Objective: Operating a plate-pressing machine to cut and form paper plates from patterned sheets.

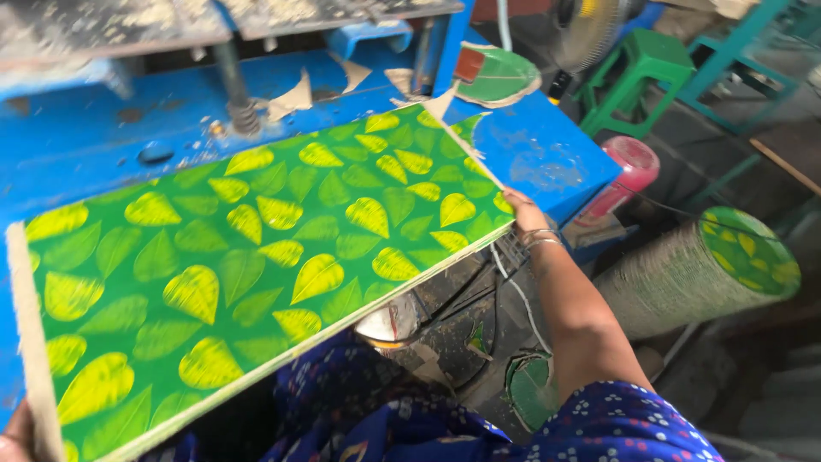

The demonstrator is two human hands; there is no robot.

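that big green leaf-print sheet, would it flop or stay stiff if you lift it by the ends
The leaf-print sheet probably stays fairly stiff: it spans flat between the right hand and left hand without visible sag. Its thin pale edge suggests it is light. The glossy face may be slippery.

The left hand [12,438] is cut off at the corner; its grip hidden.
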